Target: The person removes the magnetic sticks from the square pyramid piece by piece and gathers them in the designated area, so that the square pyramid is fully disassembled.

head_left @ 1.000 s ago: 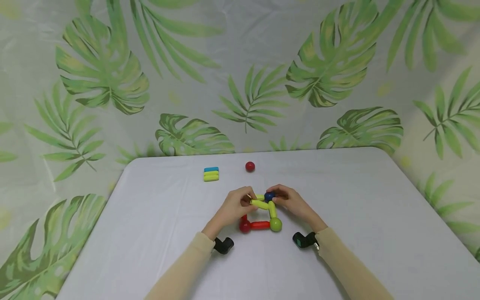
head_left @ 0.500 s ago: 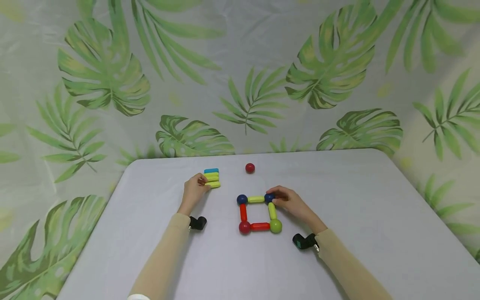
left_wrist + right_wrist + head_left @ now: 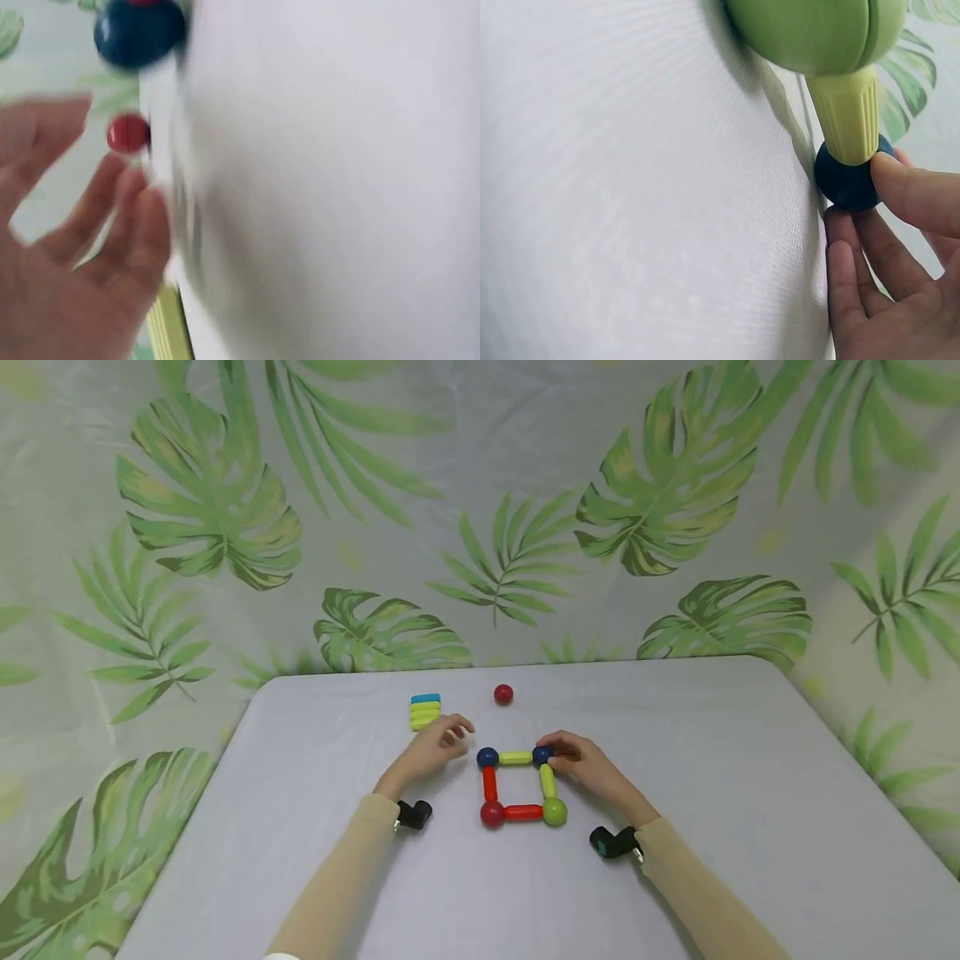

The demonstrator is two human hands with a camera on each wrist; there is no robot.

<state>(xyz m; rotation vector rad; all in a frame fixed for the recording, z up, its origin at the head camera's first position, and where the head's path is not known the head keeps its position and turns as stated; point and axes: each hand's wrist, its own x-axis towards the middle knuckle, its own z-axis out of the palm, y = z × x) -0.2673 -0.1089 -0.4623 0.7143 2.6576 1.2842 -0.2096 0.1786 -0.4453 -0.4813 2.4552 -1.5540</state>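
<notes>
A square of balls and rods lies on the table in the head view. Its corners are a far-left blue ball (image 3: 487, 757), a far-right blue ball (image 3: 542, 756), a red ball (image 3: 492, 814) and a green ball (image 3: 554, 812). Two yellow-green rods (image 3: 515, 758) and two red rods (image 3: 522, 812) join them. My right hand (image 3: 588, 768) pinches the far-right blue ball (image 3: 847, 180) between thumb and fingers. Just left of the square, my left hand (image 3: 431, 750) hovers with loosely bent fingers and nothing in them; the left wrist view shows thumb and fingers apart.
Behind the left hand, a blue rod (image 3: 426, 698) and several yellow-green rods (image 3: 425, 716) lie side by side. A loose red ball (image 3: 503, 694) sits farther back, near the far edge of the white table (image 3: 675, 710). Leaf-patterned cloth (image 3: 495, 552) hangs behind.
My left hand carried a yellow-green rod from above the square to the row at left, let go of it, and moved back rightward. The right hand stays on the blue ball.
</notes>
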